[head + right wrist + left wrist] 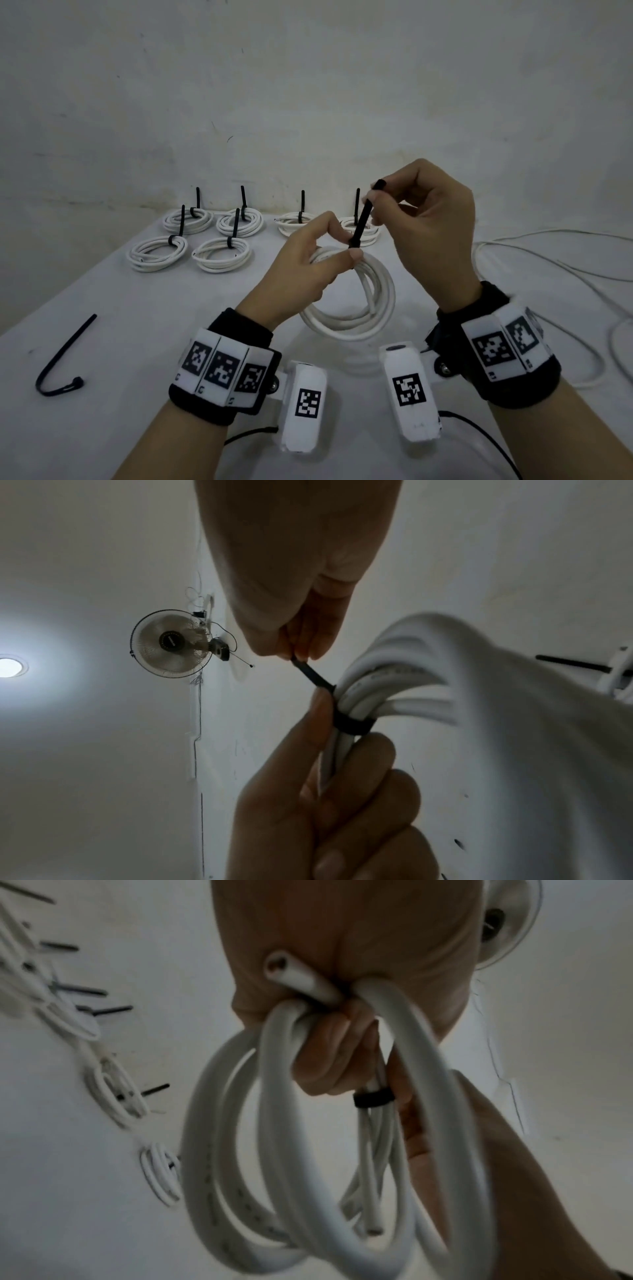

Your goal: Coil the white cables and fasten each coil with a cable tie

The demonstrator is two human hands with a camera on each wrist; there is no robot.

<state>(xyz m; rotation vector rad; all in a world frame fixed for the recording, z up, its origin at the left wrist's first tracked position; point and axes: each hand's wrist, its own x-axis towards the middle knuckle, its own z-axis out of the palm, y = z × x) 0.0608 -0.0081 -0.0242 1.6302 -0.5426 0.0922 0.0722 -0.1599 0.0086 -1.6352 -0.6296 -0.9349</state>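
My left hand (pixel 322 253) grips a white cable coil (pixel 359 301) upright above the table, fingers curled round its top strands (pixel 329 1053). A black cable tie (pixel 360 226) is looped round the coil's top (pixel 352 723). Its free tail rises up and to the right. My right hand (pixel 383 202) pinches that tail (pixel 308 669) between thumb and fingers, just above the left hand. One cut end of the cable (pixel 277 964) sticks out behind my left palm.
Several tied coils (pixel 186 219) with upright black tie tails stand at the table's far side. A loose black cable tie (pixel 61 359) lies on the table (pixel 137 342) at the near left. Uncoiled white cable (pixel 548 260) trails over the right side. A wall fan (pixel 171 642) shows in the right wrist view.
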